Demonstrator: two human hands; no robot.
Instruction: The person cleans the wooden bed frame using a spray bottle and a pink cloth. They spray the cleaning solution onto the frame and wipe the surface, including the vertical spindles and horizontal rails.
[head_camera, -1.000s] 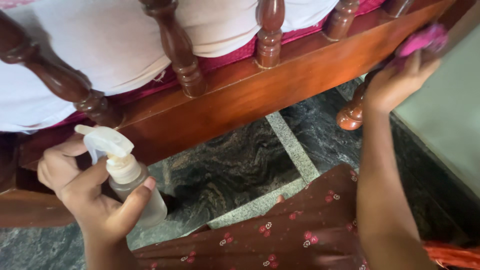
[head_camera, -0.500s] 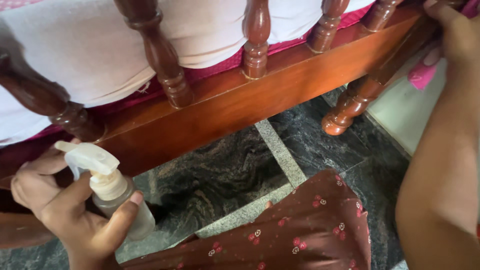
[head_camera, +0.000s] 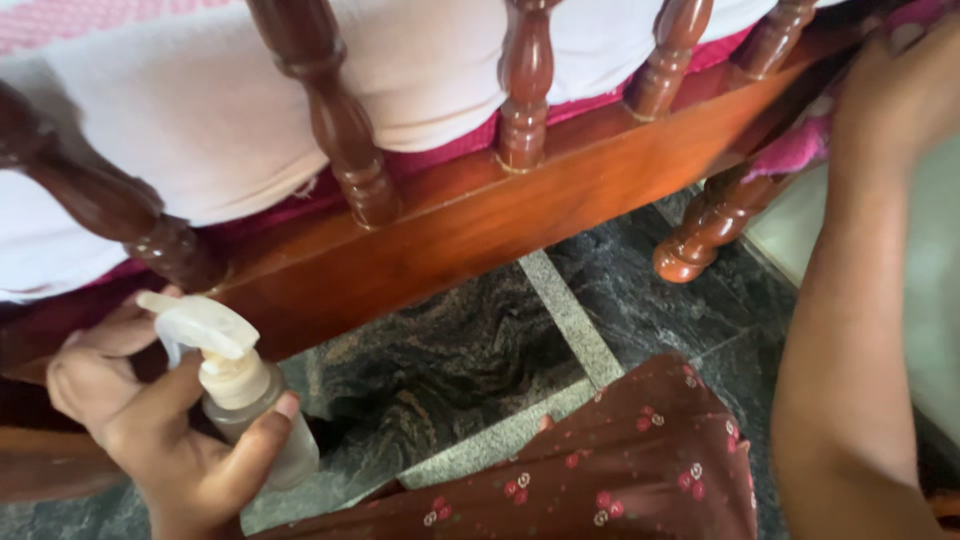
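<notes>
- While wrapped around a frosted spray bottle (head_camera: 262, 420), left hand (head_camera: 150, 430) at the lower left, fingers closed on the bottle's body, thumb along its right side.
- Bottle upright, tilted slightly; white trigger head (head_camera: 195, 327) pointing left toward the wooden rail (head_camera: 470, 225) of the bed, just beside the rail's lower edge.
- Bottle held above the floor (head_camera: 450, 350), near the left end of the visible rail, not touching the wood as far as can be told.
- Right hand (head_camera: 895, 95) at the upper right, by the far end of the rail, pressed against a pink cloth (head_camera: 795, 152); hand blurred, fingers curled over the cloth, apparently gripping it, though the exact hold cannot be told.
- Pink cloth lying against the rail's right end, just above the turned wooden leg (head_camera: 715, 225).
- Right forearm running down the right edge of the view.
- Row of turned wooden spindles (head_camera: 340, 130) standing on top of the rail, with a white sheet (head_camera: 200, 110) and a dark pink mattress edge (head_camera: 440, 150) behind them.
- Dark stone floor with a pale grey strip (head_camera: 570, 320) crossing under the rail.
- Brown fabric with small red and white flowers (head_camera: 620, 460) at the bottom centre, between the two arms.
</notes>
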